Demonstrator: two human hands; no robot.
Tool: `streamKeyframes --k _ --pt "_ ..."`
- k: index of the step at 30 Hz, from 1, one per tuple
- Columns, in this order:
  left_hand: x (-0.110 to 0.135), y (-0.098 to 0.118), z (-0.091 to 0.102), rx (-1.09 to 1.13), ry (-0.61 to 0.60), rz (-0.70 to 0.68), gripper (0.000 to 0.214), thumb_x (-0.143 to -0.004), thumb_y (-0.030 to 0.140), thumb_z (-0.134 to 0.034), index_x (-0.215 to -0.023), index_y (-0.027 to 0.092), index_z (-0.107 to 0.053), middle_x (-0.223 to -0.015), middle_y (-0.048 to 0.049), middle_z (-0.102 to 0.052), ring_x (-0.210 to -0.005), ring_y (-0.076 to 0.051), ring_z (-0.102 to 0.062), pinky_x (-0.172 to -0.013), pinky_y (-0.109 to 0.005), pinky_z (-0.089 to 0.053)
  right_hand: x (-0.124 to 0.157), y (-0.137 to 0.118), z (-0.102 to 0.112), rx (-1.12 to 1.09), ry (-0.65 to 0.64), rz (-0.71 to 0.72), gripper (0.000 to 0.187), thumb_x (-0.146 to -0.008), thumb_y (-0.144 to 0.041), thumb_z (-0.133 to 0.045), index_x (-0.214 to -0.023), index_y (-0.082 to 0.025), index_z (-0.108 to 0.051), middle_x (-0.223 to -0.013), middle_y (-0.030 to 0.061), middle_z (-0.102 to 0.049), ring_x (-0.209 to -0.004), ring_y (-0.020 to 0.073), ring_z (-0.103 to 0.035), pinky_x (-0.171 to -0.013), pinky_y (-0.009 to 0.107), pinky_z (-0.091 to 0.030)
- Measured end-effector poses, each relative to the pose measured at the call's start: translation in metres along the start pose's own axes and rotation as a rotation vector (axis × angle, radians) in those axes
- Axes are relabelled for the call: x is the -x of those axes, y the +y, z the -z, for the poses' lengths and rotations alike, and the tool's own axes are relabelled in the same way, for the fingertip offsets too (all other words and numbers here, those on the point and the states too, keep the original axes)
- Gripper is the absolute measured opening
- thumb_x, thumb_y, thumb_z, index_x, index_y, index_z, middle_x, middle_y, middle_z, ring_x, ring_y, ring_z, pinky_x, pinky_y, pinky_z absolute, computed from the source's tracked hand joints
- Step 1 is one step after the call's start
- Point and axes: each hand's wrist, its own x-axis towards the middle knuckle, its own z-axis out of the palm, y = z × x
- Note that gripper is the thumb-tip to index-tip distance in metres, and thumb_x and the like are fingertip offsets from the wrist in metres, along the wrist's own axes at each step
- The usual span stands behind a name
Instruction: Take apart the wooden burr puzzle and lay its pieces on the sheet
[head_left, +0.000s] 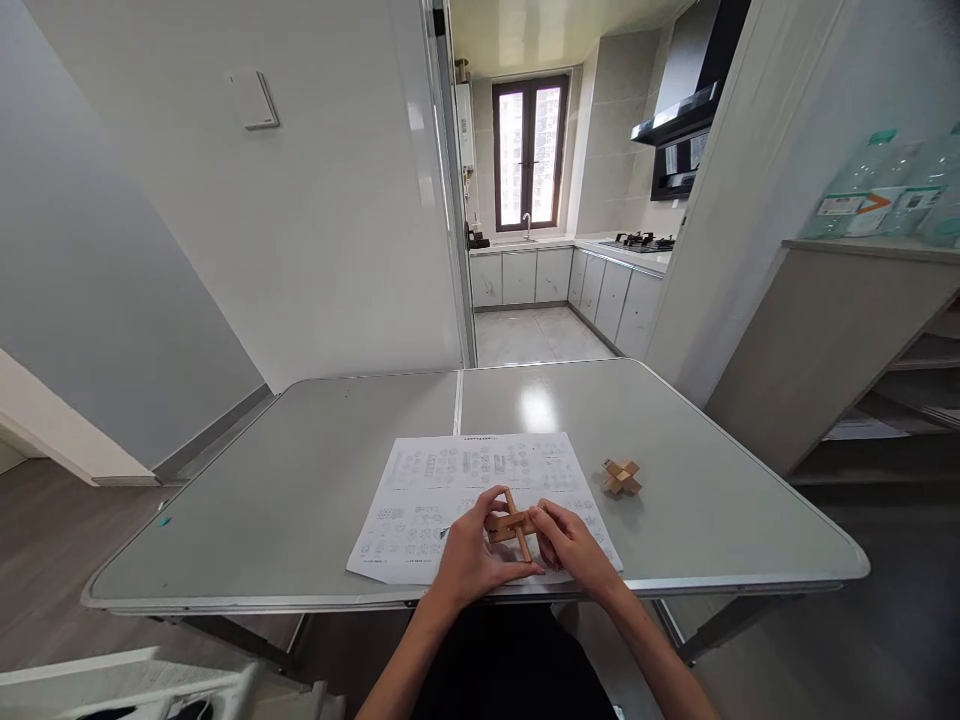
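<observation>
My left hand (471, 553) and my right hand (571, 541) are both closed on a small cross of wooden puzzle sticks (514, 524), held just above a printed instruction sheet (480, 478). The left fingers pinch the cross from the left and the right fingers grip its right end. One stick points up and toward me, another lies crosswise. A finished wooden burr puzzle (622, 477) rests on the grey folding table (300, 490), a little to the right of the sheet and beyond my right hand.
The table's front edge (480, 592) runs just under my wrists. A wooden shelf unit (862, 340) with plastic water bottles (885, 190) on top stands at the right. Behind the table, a doorway opens onto a kitchen (555, 270). A white rack (150, 690) sits at the lower left.
</observation>
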Motion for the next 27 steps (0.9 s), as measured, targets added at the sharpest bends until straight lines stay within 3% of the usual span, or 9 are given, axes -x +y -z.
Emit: streamKeyframes --k 5,11,16,23,27 --pt "-0.003 0.021 0.007 0.017 0.016 -0.065 0.1 -0.056 0.049 -0.099 -0.14 0.033 -0.047 -0.122 -0.007 -0.07 -0.112 -0.031 -0.067 -0.1 -0.047 -0.052 0.005 -0.017 0.0 -0.012 0.034 0.007 0.051 -0.094 -0.07 -0.051 -0.073 -0.025 -0.044 -0.047 -0.0112 -0.039 -0.038 0.0084 -0.034 -0.041 0.022 -0.03" --pt "-0.004 0.04 0.015 -0.006 0.085 -0.036 0.103 -0.049 0.05 -0.101 -0.138 0.032 -0.052 -0.107 -0.0059 -0.072 -0.103 -0.032 -0.07 -0.092 -0.048 -0.056 0.012 -0.031 -0.014 -0.112 0.161 0.004 0.05 -0.094 -0.067 -0.054 -0.072 -0.024 -0.043 -0.049 -0.0116 -0.034 -0.041 0.0076 -0.029 -0.041 0.022 -0.028" --pt "-0.001 0.049 0.024 0.022 -0.014 -0.022 0.095 -0.059 0.042 -0.097 -0.139 0.032 -0.047 -0.106 -0.0043 -0.074 -0.1 -0.03 -0.072 -0.092 -0.044 -0.055 0.018 -0.033 -0.014 -0.168 0.109 0.008 0.05 -0.095 -0.066 -0.055 -0.07 -0.024 -0.043 -0.049 -0.0116 -0.033 -0.039 0.0072 -0.029 -0.04 0.022 -0.028" --pt "0.001 0.062 0.035 -0.054 -0.017 -0.064 0.093 -0.058 0.036 -0.096 -0.137 0.032 -0.047 -0.108 -0.0039 -0.071 -0.103 -0.031 -0.069 -0.096 -0.048 -0.053 0.026 -0.047 -0.015 -0.152 0.126 0.017 0.051 -0.095 -0.065 -0.056 -0.069 -0.024 -0.04 -0.05 -0.0112 -0.033 -0.04 0.0066 -0.029 -0.039 0.021 -0.027" --pt "0.003 0.066 0.039 0.035 0.004 -0.121 0.086 -0.062 0.035 -0.094 -0.135 0.03 -0.05 -0.126 -0.0074 -0.066 -0.11 -0.031 -0.066 -0.101 -0.048 -0.052 0.032 -0.054 -0.023 -0.151 0.126 0.013 0.051 -0.095 -0.066 -0.054 -0.07 -0.024 -0.04 -0.05 -0.0105 -0.034 -0.041 0.0076 -0.03 -0.04 0.022 -0.028"
